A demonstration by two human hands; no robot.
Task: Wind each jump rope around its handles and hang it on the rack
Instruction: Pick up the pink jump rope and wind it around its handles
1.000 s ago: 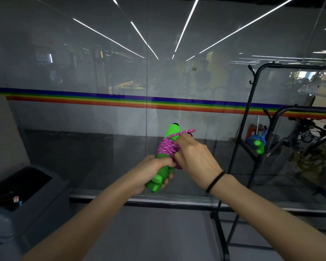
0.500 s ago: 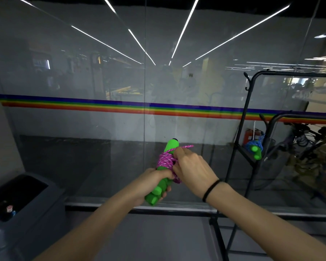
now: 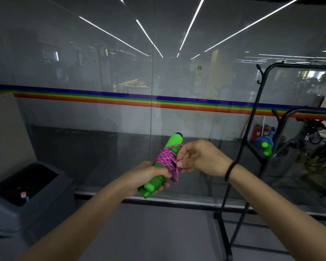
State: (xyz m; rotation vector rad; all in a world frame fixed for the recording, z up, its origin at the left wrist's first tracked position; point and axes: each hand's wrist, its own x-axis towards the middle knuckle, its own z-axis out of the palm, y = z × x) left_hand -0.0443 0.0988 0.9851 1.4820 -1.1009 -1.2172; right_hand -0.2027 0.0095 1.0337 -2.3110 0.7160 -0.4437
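Item: jump rope, pink cord (image 3: 166, 159) on two green handles (image 3: 174, 141); held in the air to the left of the rack (image 3: 252, 113), apart from it and not hung; handles laid side by side, tilted with their tops leaning toward the rack; cord wound in a thick coil about the middle of the handles, one loop sagging below the coil on the rack side.

Left hand (image 3: 149, 176): closed fully round the lower half of the handles, fingers wrapped under them, thumb on top just below the coil.

Right hand (image 3: 201, 157): between the bundle and the rack; thumb and fingertips nipped together on a strand of the cord at the edge of the coil, the other fingers loosely bent; black band (image 3: 229, 171) on the wrist.

Item: second rope, blue cord with green handles (image 3: 265, 146); wound up and hanging on the rack, low on its frame; which hook carries it I cannot tell.

Item: rack, black metal tube, standing on the floor.

Item: glass wall (image 3: 102, 129) behind the rack, a rainbow stripe (image 3: 120, 97) running across it.

Item: grey bin (image 3: 17, 210), on the floor far to the left of the rack, top open.
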